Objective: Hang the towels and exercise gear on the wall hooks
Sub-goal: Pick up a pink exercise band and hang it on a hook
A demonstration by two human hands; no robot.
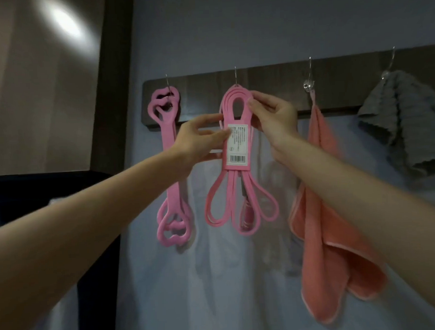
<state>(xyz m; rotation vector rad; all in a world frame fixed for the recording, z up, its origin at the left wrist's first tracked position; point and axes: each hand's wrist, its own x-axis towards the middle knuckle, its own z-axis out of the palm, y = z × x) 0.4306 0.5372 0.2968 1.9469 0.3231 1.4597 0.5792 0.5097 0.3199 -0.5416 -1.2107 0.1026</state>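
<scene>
Pink band bundle upright, loop at the hook; right hand pinches the loop. Left hand pinches its label, lower.

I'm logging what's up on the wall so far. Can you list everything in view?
hook rail: one, dark brown wood, across the wall
hooks: four, silver metal, along the rail
heart-handled band: one, pink, hanging from the leftmost hook
looped band bundle: one, pink with a white label, top loop at the second hook
coral towel: one, coral, hanging from the third hook
grey towel: one, grey, on the rightmost hook
door frame: one, dark brown, left of the rail
left hand: one, holds the bundle at its label
right hand: one, pinches the bundle's top loop
</scene>
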